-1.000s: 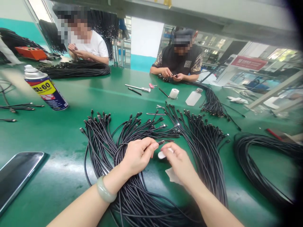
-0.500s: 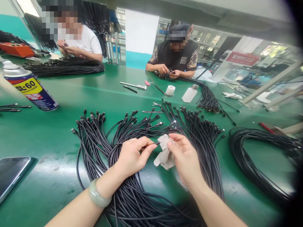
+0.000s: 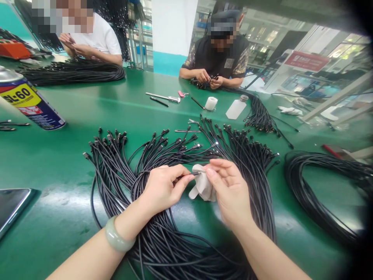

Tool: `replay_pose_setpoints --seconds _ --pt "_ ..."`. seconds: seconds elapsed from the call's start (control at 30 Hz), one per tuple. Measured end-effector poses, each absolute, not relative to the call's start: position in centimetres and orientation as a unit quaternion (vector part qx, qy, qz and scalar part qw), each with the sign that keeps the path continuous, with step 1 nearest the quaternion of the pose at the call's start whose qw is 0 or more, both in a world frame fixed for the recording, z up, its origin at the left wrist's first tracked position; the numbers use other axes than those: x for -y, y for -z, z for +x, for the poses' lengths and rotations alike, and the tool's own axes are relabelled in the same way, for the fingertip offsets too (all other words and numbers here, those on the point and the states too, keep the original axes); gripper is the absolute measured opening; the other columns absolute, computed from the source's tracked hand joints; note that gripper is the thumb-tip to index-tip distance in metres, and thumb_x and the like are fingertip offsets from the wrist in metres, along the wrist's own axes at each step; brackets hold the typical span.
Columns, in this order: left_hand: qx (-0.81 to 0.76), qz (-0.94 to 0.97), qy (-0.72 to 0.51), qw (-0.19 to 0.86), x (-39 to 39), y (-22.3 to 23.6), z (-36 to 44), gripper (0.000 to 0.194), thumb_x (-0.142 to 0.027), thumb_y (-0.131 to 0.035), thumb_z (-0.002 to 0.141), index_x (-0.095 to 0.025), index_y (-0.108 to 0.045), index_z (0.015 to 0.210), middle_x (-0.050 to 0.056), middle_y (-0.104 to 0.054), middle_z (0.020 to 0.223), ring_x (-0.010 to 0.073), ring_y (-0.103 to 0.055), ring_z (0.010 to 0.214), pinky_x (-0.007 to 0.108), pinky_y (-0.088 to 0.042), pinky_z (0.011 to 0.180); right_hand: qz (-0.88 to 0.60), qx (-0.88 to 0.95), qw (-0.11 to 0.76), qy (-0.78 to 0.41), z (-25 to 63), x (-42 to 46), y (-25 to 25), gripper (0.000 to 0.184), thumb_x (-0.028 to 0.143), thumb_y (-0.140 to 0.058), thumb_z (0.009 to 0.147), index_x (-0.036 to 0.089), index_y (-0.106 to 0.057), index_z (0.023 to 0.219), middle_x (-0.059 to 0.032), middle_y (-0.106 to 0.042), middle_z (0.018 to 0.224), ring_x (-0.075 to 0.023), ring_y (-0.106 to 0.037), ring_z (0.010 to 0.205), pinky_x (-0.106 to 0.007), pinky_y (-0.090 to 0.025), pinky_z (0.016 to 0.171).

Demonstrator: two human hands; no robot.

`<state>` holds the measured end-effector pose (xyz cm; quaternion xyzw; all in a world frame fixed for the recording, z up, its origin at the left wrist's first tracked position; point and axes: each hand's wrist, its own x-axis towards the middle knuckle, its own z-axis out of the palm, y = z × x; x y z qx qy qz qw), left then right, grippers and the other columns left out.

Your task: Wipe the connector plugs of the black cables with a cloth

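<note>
My left hand [image 3: 167, 184] pinches a black cable [image 3: 193, 174] close to its connector end, which points right. A light grey cloth [image 3: 204, 187] hangs from the closed fingers of my right hand [image 3: 229, 186]. The cable's tip meets the upper part of the cloth; whether it presses on it I cannot tell. Beneath both hands lies a large bundle of black cables [image 3: 163, 241], its connector ends fanned out to the left and centre. Another fan of cables [image 3: 247, 167] spreads out behind my right hand.
A spray can [image 3: 35, 103] stands at the left, above a phone [image 3: 13, 208]. Farther back lie a caliper [image 3: 163, 97], a white roll [image 3: 211, 103] and a clear bottle [image 3: 236, 107]. Coiled cables [image 3: 303, 202] lie right. Two people sit across the green table [image 3: 67, 163], handling cables.
The view has shifted slightly, so the table things appear a little higher. Both hands keep their grip; the cable's tip now overlaps the cloth, where before it was at the cloth's edge.
</note>
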<state>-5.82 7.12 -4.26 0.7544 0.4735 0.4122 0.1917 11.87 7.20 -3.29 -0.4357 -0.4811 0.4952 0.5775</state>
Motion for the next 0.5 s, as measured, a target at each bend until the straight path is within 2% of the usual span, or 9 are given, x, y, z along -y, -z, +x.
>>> replay_pose_setpoints --seconds 0.17,0.33,0.5 --pt "-0.468 0.758 -0.414 0.187 -7.15 4.22 -5.77 0.018 -0.028 -0.060 0.093 -0.019 -0.068 0.080 -0.003 -0.070 0.067 0.0105 -0.058 0.055 0.025 -0.041 0.063 -0.421 0.476 0.560 -0.532 12.04 -7.21 3.24 0.021 0.029 -0.072 0.089 0.024 -0.063 0.108 -0.0036 -0.077 0.092 -0.0166 -0.071 0.082 -0.027 -0.056 0.071" --pt "-0.473 0.758 -0.410 0.183 -7.14 4.26 -5.79 0.019 -0.030 -0.059 0.093 -0.020 -0.069 0.081 -0.002 -0.070 0.066 0.0110 -0.059 0.055 0.025 -0.041 0.061 -0.438 0.490 0.556 -0.509 11.94 -7.39 3.08 0.032 0.024 -0.081 0.078 0.022 -0.063 0.105 -0.0034 -0.075 0.090 -0.0183 -0.071 0.085 -0.030 -0.058 0.074" --pt "-0.469 0.764 -0.407 0.172 -7.18 4.51 -5.89 0.020 -0.029 -0.058 0.094 -0.019 -0.068 0.079 -0.003 -0.068 0.064 0.0107 -0.055 0.054 0.024 -0.040 0.061 -0.446 0.507 0.551 -0.489 11.84 -7.57 3.26 0.034 0.024 -0.083 0.076 0.022 -0.063 0.103 -0.0023 -0.074 0.086 -0.0165 -0.071 0.078 -0.029 -0.058 0.073"
